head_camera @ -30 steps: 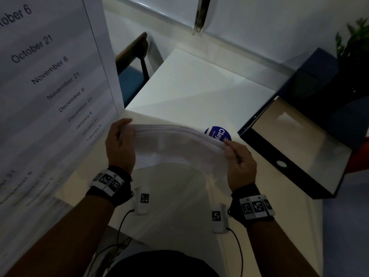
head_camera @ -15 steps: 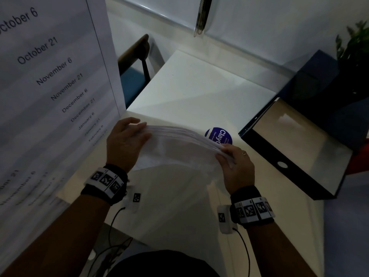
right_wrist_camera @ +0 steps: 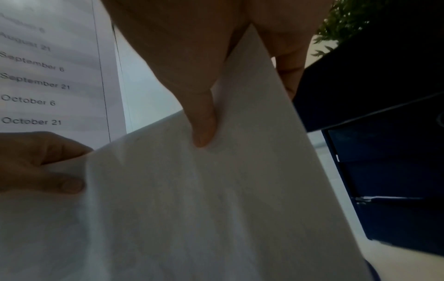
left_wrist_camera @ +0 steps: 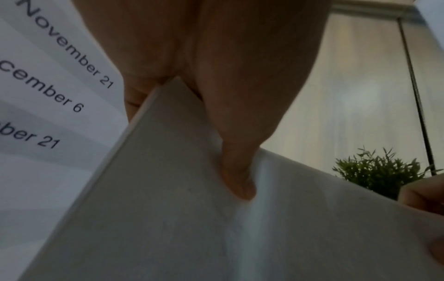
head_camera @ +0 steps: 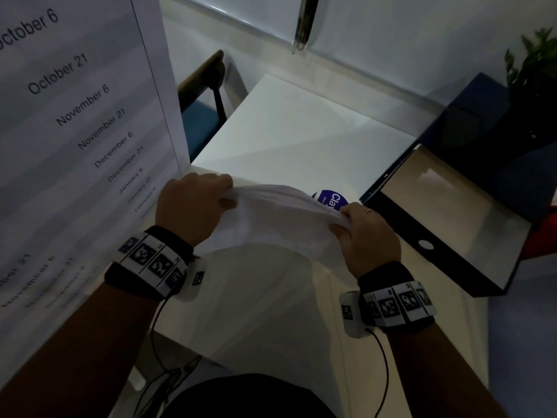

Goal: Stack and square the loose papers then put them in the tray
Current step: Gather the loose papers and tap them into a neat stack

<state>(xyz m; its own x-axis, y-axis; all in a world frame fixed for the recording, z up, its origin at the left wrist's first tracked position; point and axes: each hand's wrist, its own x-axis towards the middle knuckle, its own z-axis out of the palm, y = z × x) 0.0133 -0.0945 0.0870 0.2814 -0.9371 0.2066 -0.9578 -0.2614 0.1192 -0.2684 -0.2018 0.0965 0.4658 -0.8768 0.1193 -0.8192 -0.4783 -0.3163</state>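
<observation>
A stack of white papers (head_camera: 271,218) stands on its lower edge on the pale table (head_camera: 301,137) in front of me, bowed upward along the top. My left hand (head_camera: 193,206) grips the stack's top left corner; its thumb presses the near face of the papers (left_wrist_camera: 216,228). At the top right corner my right hand (head_camera: 364,233) pinches the papers (right_wrist_camera: 216,199), thumb on the near face. The black tray (head_camera: 446,218) lies open to the right, a hand's width from my right hand.
A large printed sheet listing dates (head_camera: 75,122) stands at the left, close to my left hand. A round blue sticker (head_camera: 331,199) lies behind the stack. A chair (head_camera: 205,95) sits at the far left, a plant (head_camera: 533,64) at the far right.
Both hands have drawn closer together, and the top edge of the stack now bows up more steeply. The stack stays in the same place on the table.
</observation>
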